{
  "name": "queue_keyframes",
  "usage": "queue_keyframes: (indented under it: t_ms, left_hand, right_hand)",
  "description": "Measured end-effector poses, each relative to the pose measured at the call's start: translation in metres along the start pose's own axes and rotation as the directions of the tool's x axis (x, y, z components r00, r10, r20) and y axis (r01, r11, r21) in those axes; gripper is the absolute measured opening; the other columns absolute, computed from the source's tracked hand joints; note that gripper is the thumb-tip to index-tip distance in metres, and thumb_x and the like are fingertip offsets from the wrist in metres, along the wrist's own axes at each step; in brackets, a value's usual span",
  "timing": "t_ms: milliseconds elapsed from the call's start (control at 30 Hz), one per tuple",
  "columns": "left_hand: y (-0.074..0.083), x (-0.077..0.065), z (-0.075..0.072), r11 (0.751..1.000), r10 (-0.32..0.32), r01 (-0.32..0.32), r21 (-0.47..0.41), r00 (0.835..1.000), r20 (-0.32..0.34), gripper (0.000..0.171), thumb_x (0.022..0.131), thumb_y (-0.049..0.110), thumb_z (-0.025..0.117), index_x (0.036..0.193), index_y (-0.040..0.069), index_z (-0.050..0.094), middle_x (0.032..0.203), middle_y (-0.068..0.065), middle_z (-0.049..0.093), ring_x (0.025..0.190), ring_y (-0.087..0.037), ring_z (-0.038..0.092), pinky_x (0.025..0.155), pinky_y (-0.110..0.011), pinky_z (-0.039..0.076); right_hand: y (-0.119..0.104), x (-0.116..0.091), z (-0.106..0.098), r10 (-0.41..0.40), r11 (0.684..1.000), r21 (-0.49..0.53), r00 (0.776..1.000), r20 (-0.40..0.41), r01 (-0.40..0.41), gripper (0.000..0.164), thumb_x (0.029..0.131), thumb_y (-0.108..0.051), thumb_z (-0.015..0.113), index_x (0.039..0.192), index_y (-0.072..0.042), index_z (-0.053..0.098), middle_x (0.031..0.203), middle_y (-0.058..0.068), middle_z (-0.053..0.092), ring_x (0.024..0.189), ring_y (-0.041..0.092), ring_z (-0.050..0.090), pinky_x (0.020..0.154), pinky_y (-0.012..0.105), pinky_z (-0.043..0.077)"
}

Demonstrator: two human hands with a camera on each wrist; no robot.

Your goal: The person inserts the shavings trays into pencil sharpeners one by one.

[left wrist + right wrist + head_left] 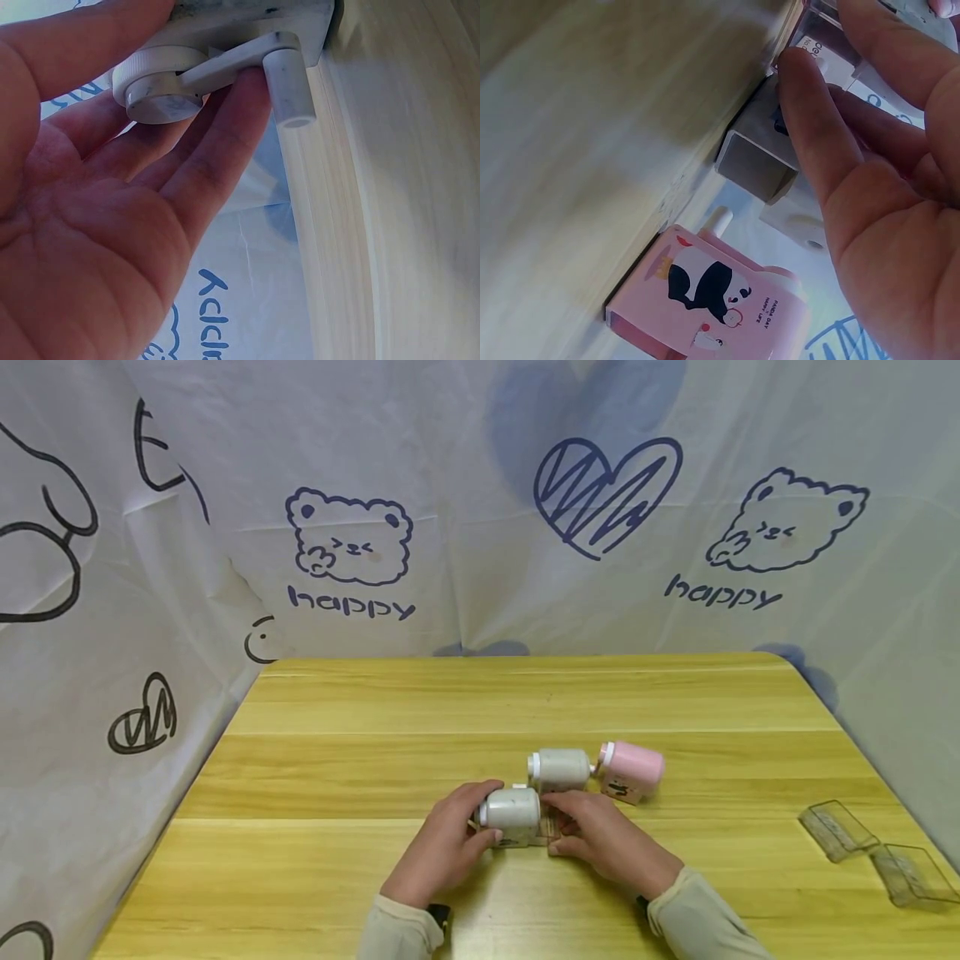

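Note:
My left hand [450, 839] grips a grey-white crank pencil sharpener [512, 810], which lies across the table's middle front. Its white crank handle [289, 86] shows in the left wrist view, with a finger behind the arm. At the sharpener's right end, my right hand [600, 837] pinches a clear shavings drawer [829, 34] between thumb and fingers. How far that drawer sits inside the body, I cannot tell. Just behind is a second grey-white sharpener [562, 767]; its drawer slot [757, 165] gapes open. A pink sharpener [633, 768] with a panda print is to its right.
Two clear drawers [838, 832] lie at the right side of the wooden table [337, 752], close to its edge. White cloth with drawings [465, 527] hangs behind the table and at both sides.

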State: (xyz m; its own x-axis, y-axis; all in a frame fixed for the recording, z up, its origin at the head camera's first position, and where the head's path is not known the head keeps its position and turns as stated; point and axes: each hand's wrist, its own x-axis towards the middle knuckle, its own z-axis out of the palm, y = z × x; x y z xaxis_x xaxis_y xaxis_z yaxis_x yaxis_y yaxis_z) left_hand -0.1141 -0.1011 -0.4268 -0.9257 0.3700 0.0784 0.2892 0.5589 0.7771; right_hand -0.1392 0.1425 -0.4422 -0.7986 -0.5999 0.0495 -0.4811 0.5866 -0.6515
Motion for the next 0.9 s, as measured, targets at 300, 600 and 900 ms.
queue_keyframes:
  t_ms: [300,600,900]
  left_hand:
    - [0.0,0.0011,0.0005,1.0,-0.001,0.001,0.011,1.0,-0.004,0.052,0.087,0.011,0.068,0.135,0.014,0.05,0.129,-0.007,0.055,0.104,-0.019,0.054,0.082,-0.035,0.05]
    - [0.0008,0.0006,0.0001,1.0,0.0,0.0,0.004,1.0,0.004,0.052,0.087,0.012,0.068,0.136,0.014,0.05,0.128,-0.007,0.054,0.101,-0.018,0.055,0.079,-0.032,0.05]
    - [-0.0001,0.0009,0.0004,1.0,-0.001,0.001,0.004,1.0,0.003,0.052,0.087,0.011,0.068,0.136,0.014,0.05,0.128,-0.007,0.055,0.1,-0.018,0.055,0.078,-0.03,0.05]
  right_hand:
    - [-0.0001,0.0015,0.0006,-0.018,1.0,-0.015,1.0,-0.009,0.018,0.057,0.081,-0.021,0.073,0.129,0.003,0.053,0.114,0.014,0.062,0.091,0.02,0.06,0.077,0.03,0.051]
    - [0.0006,0.0024,0.0027,-0.028,0.999,-0.024,0.999,-0.019,0.028,0.057,0.08,-0.02,0.074,0.128,0.004,0.053,0.112,0.013,0.063,0.089,0.018,0.06,0.076,0.029,0.051]
    - [-0.0004,0.0036,0.0027,-0.02,0.999,-0.03,1.0,-0.014,0.02,0.057,0.08,-0.02,0.074,0.128,0.003,0.053,0.112,0.012,0.063,0.089,0.018,0.059,0.075,0.029,0.05]
